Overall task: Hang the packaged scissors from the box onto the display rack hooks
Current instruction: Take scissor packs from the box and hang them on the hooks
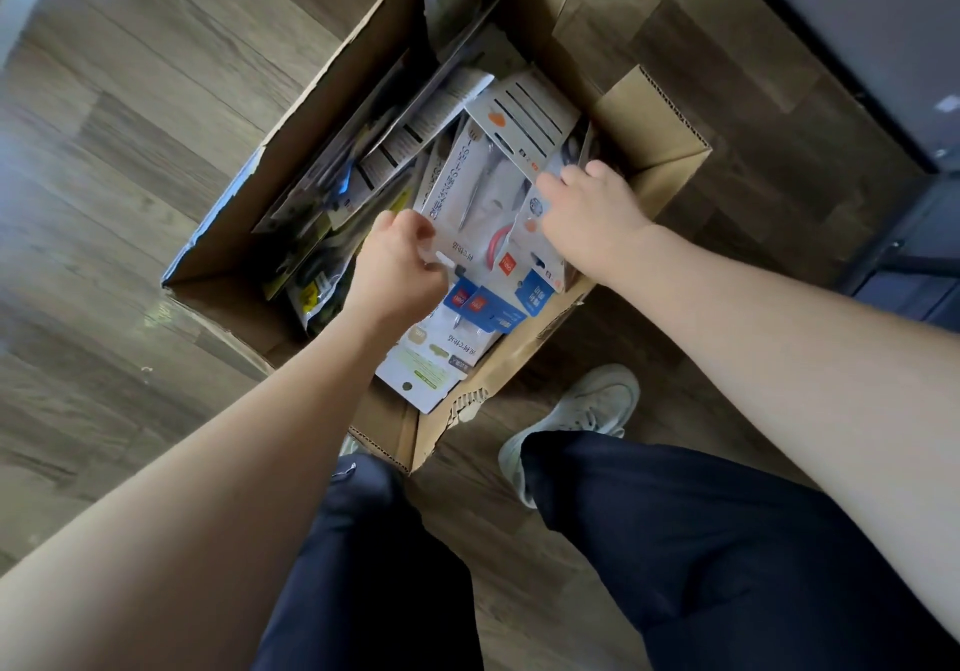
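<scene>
An open cardboard box stands on the floor, filled with several packaged scissors on white and blue cards. My left hand reaches into the box and pinches the near end of a white scissors pack lying on top. My right hand is also in the box, fingers curled over the edge of another scissors pack with orange and blue labels. A white card with dark stripes lies just beyond the right hand. No display rack hooks are in view.
The box sits on a wood-pattern floor with its flaps folded outward. My legs in dark trousers and a light shoe stand right behind the box. A dark fixture base runs along the upper right.
</scene>
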### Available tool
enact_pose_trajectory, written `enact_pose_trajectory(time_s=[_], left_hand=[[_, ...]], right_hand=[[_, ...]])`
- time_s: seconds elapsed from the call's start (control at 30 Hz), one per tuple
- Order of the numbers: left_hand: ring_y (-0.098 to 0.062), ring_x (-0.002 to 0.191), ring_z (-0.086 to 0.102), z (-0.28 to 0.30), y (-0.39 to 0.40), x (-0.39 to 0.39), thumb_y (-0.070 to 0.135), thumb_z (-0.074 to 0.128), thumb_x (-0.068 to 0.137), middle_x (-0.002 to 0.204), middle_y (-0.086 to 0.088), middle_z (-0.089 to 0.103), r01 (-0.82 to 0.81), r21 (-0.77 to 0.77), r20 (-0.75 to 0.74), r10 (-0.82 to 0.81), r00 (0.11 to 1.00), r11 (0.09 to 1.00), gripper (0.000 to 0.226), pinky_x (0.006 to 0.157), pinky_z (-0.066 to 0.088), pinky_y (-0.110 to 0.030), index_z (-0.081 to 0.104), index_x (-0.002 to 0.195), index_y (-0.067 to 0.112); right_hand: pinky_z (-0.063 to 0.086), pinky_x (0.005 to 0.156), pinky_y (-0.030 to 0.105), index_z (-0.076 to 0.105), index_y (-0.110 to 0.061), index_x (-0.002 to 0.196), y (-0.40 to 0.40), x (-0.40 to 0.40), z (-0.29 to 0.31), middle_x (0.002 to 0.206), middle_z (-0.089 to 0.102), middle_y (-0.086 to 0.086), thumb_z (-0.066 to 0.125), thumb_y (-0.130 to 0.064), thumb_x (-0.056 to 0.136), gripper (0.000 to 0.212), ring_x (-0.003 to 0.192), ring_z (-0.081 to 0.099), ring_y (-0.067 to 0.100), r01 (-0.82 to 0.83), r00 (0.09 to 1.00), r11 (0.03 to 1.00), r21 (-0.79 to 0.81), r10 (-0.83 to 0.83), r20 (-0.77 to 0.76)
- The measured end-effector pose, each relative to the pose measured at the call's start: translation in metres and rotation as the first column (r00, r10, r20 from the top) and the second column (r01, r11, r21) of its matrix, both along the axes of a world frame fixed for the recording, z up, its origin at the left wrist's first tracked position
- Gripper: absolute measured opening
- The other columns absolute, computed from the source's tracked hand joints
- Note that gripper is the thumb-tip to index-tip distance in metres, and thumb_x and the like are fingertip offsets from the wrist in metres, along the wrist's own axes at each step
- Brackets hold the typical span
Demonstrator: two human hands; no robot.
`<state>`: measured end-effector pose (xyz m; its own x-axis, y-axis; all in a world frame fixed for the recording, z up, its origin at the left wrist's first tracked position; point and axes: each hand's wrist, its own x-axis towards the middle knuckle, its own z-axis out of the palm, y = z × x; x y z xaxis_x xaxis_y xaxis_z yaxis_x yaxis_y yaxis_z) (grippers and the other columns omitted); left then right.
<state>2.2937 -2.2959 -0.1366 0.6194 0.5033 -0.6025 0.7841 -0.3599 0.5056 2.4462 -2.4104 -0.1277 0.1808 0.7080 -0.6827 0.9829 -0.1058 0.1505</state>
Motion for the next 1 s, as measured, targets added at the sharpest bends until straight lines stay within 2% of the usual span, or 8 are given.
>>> enact_pose_trajectory(time_s=[0.2,0.37,0.5,0.57,0.67,0.77,0.87,1.0], left_hand=[[-0.017,0.084,0.04,0.021,-0.006,0.012,0.005,0.058,0.086,0.094,-0.001,0.046,-0.279,0.135,0.014,0.279,0.96,0.951,0.015,0.069,0.029,-0.024,0.045,0.088,0.012],[-0.024,0.095,0.051,0.072,-0.001,0.013,0.005,0.051,0.089,0.104,-0.003,0.044,-0.382,0.047,0.011,0.382,0.924,0.923,0.027,0.077,0.05,-0.041,0.042,0.114,0.011],[-0.02,0.077,0.06,0.119,0.006,0.011,0.006,0.041,0.094,0.108,-0.007,0.05,-0.303,-0.011,-0.078,0.302,0.95,0.953,0.037,0.048,0.044,-0.022,0.047,0.127,0.02],[-0.021,0.075,0.064,0.145,0.01,0.01,0.007,0.039,0.092,0.111,-0.009,0.058,-0.299,-0.016,-0.089,0.297,0.951,0.954,0.034,0.051,0.05,-0.027,0.054,0.121,0.015],[-0.023,0.088,0.063,0.192,0.018,0.011,0.009,0.041,0.09,0.106,-0.007,0.064,-0.302,-0.015,-0.07,0.3,0.951,0.953,0.03,0.075,0.052,-0.033,0.06,0.113,0.01],[-0.027,0.083,0.064,0.239,0.026,0.012,0.02,0.046,0.092,0.088,-0.009,0.068,-0.335,-0.043,-0.028,0.334,0.942,0.941,0.025,0.075,0.052,-0.034,0.064,0.104,0.01],[-0.024,0.078,0.064,0.288,0.034,0.012,0.022,0.054,0.086,0.076,-0.002,0.067,-0.378,-0.116,0.026,0.383,0.923,0.919,0.017,0.078,0.055,-0.037,0.067,0.091,0.013],[-0.016,0.085,0.058,0.353,0.041,0.013,0.02,0.061,0.083,0.092,0.0,0.064,-0.305,-0.059,0.094,0.309,0.946,0.951,0.021,0.078,0.045,-0.025,0.063,0.103,0.014]], right_hand=[[0.037,0.091,0.038,0.06,-0.012,0.119,-0.006,0.003,0.03,0.123,0.048,0.009,0.057,-0.021,0.09,0.03,0.117,0.039,0.027,-0.066,0.998,0.998,-0.009,0.066,-0.007],[0.037,0.088,0.035,0.067,-0.011,0.102,-0.011,0.003,0.075,0.103,0.066,0.006,0.052,-0.004,0.084,0.024,0.11,0.047,0.027,0.02,0.996,0.998,-0.055,-0.025,-0.084],[0.043,0.053,0.019,0.061,-0.016,0.04,-0.009,-0.002,0.125,0.04,0.053,-0.001,0.081,-0.009,0.022,0.027,0.048,0.057,0.02,0.011,0.988,0.996,0.092,0.003,-0.155],[0.04,0.048,0.016,0.054,-0.016,0.032,-0.014,0.0,0.143,0.033,0.045,-0.003,0.08,-0.006,0.013,0.034,0.038,0.051,0.018,-0.018,0.986,0.988,0.156,0.043,-0.159],[0.042,0.056,0.022,0.068,-0.014,0.059,0.007,-0.004,0.207,0.057,0.062,0.001,0.083,-0.008,0.042,0.023,0.062,0.061,0.022,-0.035,0.992,0.992,0.117,0.049,-0.12],[0.039,0.078,0.03,0.065,-0.017,0.105,0.014,0.002,0.25,0.102,0.066,0.002,0.055,-0.007,0.086,0.023,0.103,0.056,0.022,0.017,0.997,0.991,0.132,-0.007,-0.073],[0.037,0.077,0.031,0.065,-0.016,0.106,0.018,0.002,0.296,0.103,0.066,0.002,0.053,-0.008,0.089,0.022,0.102,0.055,0.023,0.077,0.997,0.975,0.208,-0.069,-0.047],[0.029,0.073,0.027,0.067,-0.017,0.109,0.013,-0.007,0.357,0.102,0.065,0.0,0.057,-0.012,0.088,0.023,0.1,0.053,0.021,0.243,0.97,0.909,0.339,-0.237,-0.06]])
